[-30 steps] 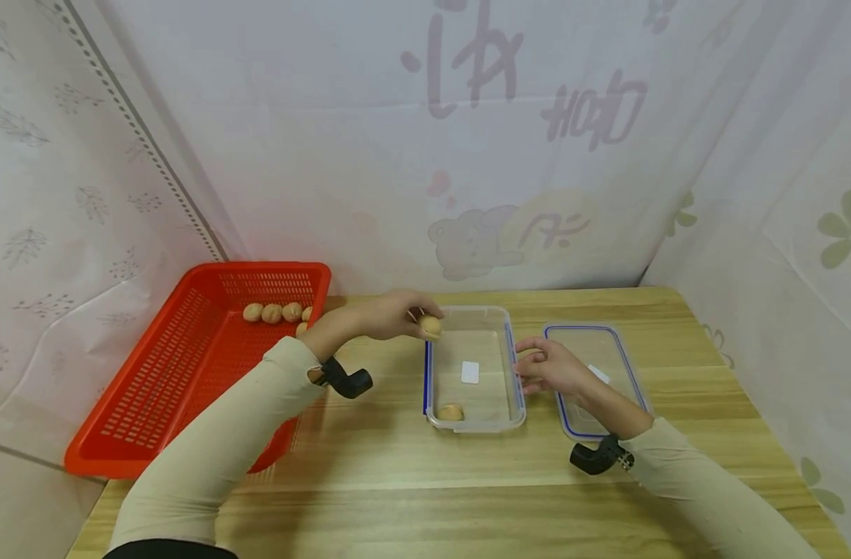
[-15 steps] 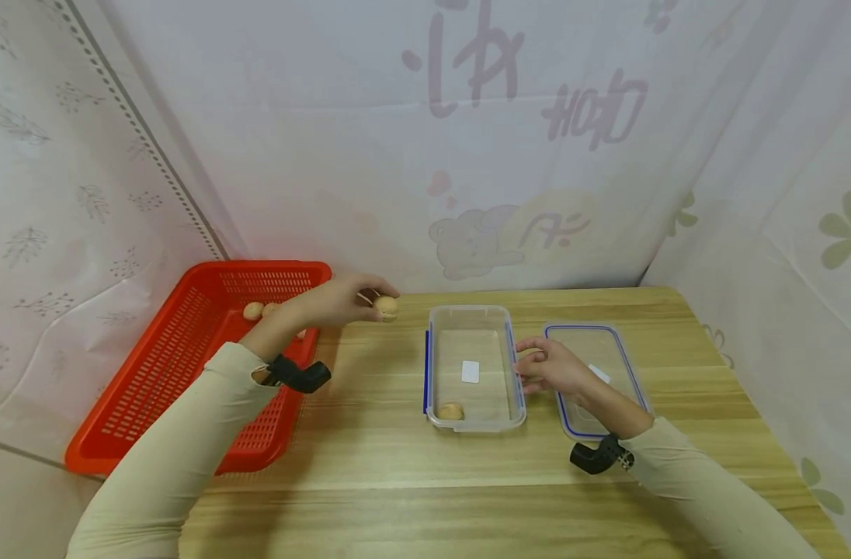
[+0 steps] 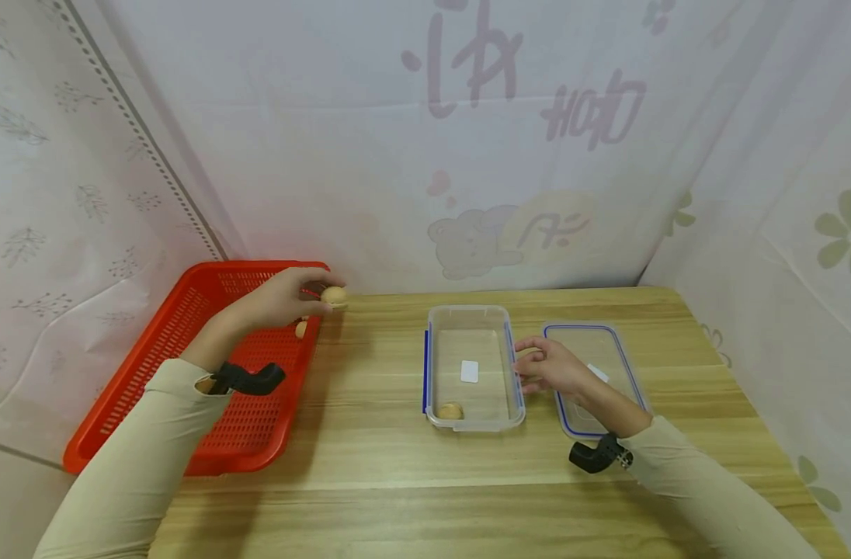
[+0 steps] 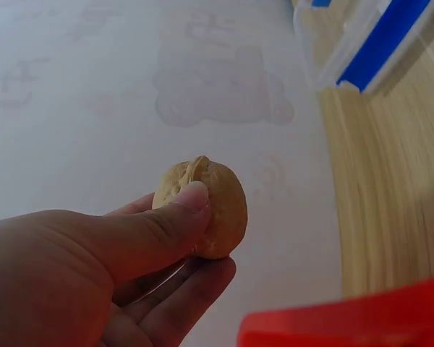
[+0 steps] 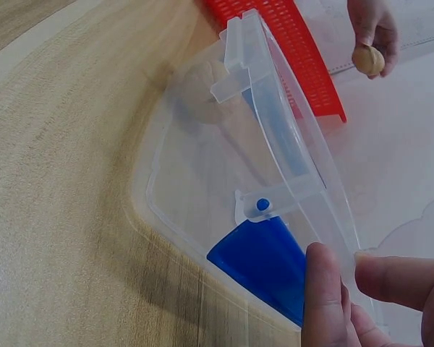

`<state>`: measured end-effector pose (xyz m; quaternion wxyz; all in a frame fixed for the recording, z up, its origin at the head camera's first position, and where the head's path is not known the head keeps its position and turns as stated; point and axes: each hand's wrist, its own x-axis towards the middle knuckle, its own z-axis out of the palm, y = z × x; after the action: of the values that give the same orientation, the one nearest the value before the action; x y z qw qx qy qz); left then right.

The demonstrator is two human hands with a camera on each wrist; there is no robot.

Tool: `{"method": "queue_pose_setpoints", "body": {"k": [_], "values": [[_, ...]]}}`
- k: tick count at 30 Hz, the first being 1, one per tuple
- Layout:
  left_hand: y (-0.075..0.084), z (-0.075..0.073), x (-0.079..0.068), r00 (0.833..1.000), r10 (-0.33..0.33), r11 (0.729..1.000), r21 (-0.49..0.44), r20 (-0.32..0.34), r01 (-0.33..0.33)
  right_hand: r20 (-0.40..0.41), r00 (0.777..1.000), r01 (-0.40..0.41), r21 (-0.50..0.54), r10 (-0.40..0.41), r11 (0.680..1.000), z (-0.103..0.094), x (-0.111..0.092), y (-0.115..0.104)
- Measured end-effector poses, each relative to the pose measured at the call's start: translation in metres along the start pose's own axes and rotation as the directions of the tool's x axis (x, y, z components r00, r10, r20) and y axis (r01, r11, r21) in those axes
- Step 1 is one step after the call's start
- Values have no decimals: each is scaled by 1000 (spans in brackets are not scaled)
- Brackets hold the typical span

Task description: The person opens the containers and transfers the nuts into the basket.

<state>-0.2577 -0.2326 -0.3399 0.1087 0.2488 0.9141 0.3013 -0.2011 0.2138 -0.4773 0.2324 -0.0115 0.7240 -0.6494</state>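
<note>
My left hand [image 3: 275,299] pinches a walnut [image 3: 334,296] between thumb and fingers, over the back right corner of the red basket [image 3: 275,442]. In the left wrist view the thumb presses across the seam of this walnut [image 4: 228,213]. My right hand [image 3: 554,369] holds the right side of a clear plastic food container [image 3: 477,425]; in the right wrist view thumb and fingers [image 5: 324,296] take its rim from two sides. One walnut [image 3: 449,411] lies in the container's front left corner. Another walnut [image 3: 301,329] shows in the basket below my left hand.
To the right of the container, partly under my right forearm, lies its lid [image 3: 586,339] with a blue seal. A blue side flap [image 3: 426,373] hangs along the container's left side. Patterned cloth [image 3: 369,178] walls in the wooden table [image 3: 369,466] at the back and sides.
My left hand has moved left with its walnut, from above the container's back left corner to the basket's right rim. My right hand and the container have stayed in place.
</note>
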Motion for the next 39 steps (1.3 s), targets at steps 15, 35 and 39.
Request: {"method": "queue_pose_setpoints", "body": {"k": [15, 35, 39], "values": [[-43, -16, -36, 993, -51, 998, 35, -102, 55, -5, 1000, -4, -2, 4, 1000, 0, 0, -1], [-128, 3, -32, 978, -188, 981, 24, -87, 191, -14, 1000, -7, -14, 7, 1000, 1, 0, -1], [-139, 10, -26, 978, -196, 977, 66, -77, 201, -13, 1000, -6, -15, 5, 1000, 2, 0, -1]]}}
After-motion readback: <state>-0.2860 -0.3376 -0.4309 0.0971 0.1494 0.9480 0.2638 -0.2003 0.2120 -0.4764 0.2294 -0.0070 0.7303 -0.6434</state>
